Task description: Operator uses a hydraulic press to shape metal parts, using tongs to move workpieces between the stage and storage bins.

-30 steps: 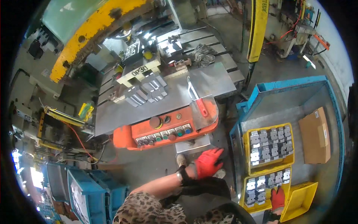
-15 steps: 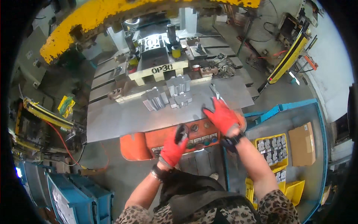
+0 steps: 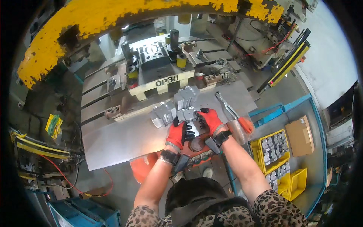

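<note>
Grey stamped metal parts stand in three small stacks on the steel plate (image 3: 113, 140): a left stack (image 3: 163, 114), a back stack (image 3: 186, 97) and a front stack (image 3: 187, 114). My right hand (image 3: 210, 120), in a red glove with dark fingertips, has its fingers at the right edge of the front stack. Just below the left and front stacks is my left hand (image 3: 177, 134), gloved alike, its thumb and fingers apart. Nothing shows in its grasp. To the right lies a metal hand tool (image 3: 227, 106) with a red handle (image 3: 246, 125).
Behind the stacks stands a press die (image 3: 159, 73) with dark posts, under a yellow press frame (image 3: 113, 15). An orange control box (image 3: 141, 166) is below the plate's front edge. Yellow bins (image 3: 285, 160) of metal parts and a cardboard box (image 3: 300, 136) are at the right.
Both hands have moved to the stacks: the left hand up from over the control box, the right hand leftward from beside the hand tool. The view has shifted too.
</note>
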Tool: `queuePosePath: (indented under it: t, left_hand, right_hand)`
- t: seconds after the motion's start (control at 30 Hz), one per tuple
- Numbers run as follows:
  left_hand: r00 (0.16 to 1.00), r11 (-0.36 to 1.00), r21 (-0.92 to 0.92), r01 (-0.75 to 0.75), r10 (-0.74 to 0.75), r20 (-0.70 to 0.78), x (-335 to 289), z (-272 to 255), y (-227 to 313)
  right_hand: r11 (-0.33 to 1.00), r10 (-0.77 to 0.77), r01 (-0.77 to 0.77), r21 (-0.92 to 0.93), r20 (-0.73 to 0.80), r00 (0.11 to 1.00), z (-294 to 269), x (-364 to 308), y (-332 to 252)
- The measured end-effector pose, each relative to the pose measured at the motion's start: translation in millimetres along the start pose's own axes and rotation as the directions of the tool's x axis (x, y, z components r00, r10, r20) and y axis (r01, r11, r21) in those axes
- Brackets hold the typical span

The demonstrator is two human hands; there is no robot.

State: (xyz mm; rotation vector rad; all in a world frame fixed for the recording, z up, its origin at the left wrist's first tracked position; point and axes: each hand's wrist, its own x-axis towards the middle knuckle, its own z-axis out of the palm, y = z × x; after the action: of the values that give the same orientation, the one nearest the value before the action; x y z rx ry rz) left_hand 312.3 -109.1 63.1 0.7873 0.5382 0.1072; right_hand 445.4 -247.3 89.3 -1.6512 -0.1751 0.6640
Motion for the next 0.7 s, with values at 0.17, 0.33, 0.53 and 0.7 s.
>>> queuePosePath:
  t: [0.17, 0.33, 0.53, 0.7]
  left_hand:
    - [1.000, 0.995, -0.098, 0.013, -0.012, 0.014, -5, -3, 0]
    - [0.998, 0.999, 0.033, 0.043, -0.041, -0.052, -1, -1, 1]
    - [0.985, 0.884, 0.434, -0.173, 0.162, 0.062, -13, 8, 0]
    - [0.761, 0.475, 0.629, -0.616, 0.565, 0.318, -31, 36, -2]
  right_hand:
    - [0.998, -0.055, 0.053, -0.016, -0.147, 0.988, 8, -3, 8]
    - [0.984, -0.002, 0.012, 0.176, -0.056, 0.998, 7, -1, 8]
    - [0.911, 0.062, -0.104, 0.399, 0.118, 0.991, -6, -14, 2]
    - [0.898, -0.026, -0.067, 0.435, 0.206, 0.978, -27, -39, -27]
